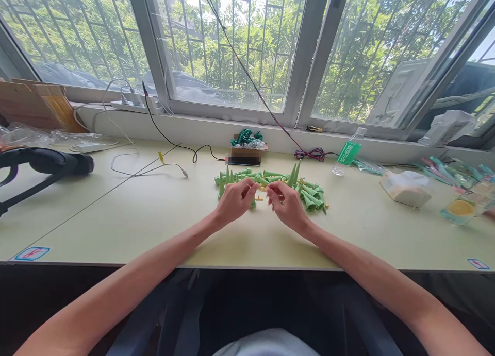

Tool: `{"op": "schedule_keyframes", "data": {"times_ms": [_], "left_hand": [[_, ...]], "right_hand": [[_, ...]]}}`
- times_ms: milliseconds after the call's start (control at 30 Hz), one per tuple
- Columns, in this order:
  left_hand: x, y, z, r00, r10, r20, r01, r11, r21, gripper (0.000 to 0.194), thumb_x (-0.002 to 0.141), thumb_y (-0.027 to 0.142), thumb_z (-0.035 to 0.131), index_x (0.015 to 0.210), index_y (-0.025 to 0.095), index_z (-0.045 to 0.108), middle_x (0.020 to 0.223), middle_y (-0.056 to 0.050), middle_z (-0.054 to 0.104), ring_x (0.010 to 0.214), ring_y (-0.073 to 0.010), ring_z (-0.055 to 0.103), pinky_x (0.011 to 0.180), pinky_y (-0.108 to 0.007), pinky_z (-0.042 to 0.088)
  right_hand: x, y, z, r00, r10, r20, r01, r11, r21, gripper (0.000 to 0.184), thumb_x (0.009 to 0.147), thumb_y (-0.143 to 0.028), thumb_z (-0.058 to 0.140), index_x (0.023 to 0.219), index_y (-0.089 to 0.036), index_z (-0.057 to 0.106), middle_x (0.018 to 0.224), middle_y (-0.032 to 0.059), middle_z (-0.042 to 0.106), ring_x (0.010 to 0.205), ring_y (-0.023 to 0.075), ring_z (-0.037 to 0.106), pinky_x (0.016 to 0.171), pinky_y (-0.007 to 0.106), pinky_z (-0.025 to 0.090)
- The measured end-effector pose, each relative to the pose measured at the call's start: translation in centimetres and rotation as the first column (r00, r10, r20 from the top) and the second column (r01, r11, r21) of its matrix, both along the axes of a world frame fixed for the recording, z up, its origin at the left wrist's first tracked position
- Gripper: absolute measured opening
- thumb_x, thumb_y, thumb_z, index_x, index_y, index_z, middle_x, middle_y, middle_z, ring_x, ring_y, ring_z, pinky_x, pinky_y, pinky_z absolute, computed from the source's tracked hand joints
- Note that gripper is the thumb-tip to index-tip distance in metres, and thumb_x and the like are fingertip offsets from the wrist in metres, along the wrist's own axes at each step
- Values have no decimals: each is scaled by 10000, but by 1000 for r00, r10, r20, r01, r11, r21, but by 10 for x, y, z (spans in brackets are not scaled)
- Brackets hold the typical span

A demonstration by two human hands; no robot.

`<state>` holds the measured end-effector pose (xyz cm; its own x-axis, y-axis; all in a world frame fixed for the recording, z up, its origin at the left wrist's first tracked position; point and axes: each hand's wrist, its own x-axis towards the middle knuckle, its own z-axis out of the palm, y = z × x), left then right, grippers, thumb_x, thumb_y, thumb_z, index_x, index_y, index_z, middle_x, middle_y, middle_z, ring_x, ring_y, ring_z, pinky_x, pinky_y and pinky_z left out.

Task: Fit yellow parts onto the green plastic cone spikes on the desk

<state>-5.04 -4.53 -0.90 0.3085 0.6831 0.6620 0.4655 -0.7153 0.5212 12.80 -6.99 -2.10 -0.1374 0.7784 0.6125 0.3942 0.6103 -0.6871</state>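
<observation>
Over the middle of the table, my left hand (236, 197) is closed in a pinch, and whatever sits between its fingertips is too small to name. Facing it a short gap away, my right hand (286, 204) is pinched too, its fingertips near small yellow pieces. Green cone-shaped plastic parts (311, 197) lie in a heap beside and behind the right hand. More green cones (228, 176) stand upright behind the left hand. Between the hands, a small yellow piece (259, 198) lies on the table. My fingers hide part of the pile.
Behind the pile are a phone-like dark device (243, 160) and a small box (247, 145) with green wrappers. A bottle (349, 151), a tissue pack (406, 187) and a clear cup (462, 209) stand right. A black headset (42, 163) and a white cable (154, 169) lie left.
</observation>
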Motion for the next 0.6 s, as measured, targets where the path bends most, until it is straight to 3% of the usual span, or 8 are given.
{"op": "schedule_keyframes", "data": {"times_ms": [133,267,400,600], "left_hand": [[0,-1,2,997,54,63,-53,998,-28,133,921,321,503,978,201,505,461,110,378,401,-82,321,473,-208,290],[0,1,0,996,44,-82,-53,992,-111,236,881,289,529,1092,194,480,484,106,458,429,-101,410,521,-226,341],[0,5,-6,972,23,-235,-76,973,-220,153,861,302,535,962,189,515,521,66,531,471,-125,464,521,-250,328],[-2,7,-9,961,-40,-272,-47,951,-306,116,831,300,543,785,195,527,540,39,542,503,-132,469,524,-259,332]], "right_hand": [[1,2,-2,998,-55,30,55,998,3,172,951,-337,468,910,-193,553,814,34,619,607,135,583,566,257,470],[3,5,-4,993,-78,93,77,997,15,151,948,-309,460,913,-192,549,823,38,621,597,137,572,581,264,456],[5,7,-7,980,-103,171,96,994,50,154,953,-275,439,896,-188,553,810,37,624,627,145,565,604,258,433],[7,10,-10,952,-115,284,100,993,68,171,951,-231,424,866,-182,565,752,24,631,625,142,543,619,246,397]]}}
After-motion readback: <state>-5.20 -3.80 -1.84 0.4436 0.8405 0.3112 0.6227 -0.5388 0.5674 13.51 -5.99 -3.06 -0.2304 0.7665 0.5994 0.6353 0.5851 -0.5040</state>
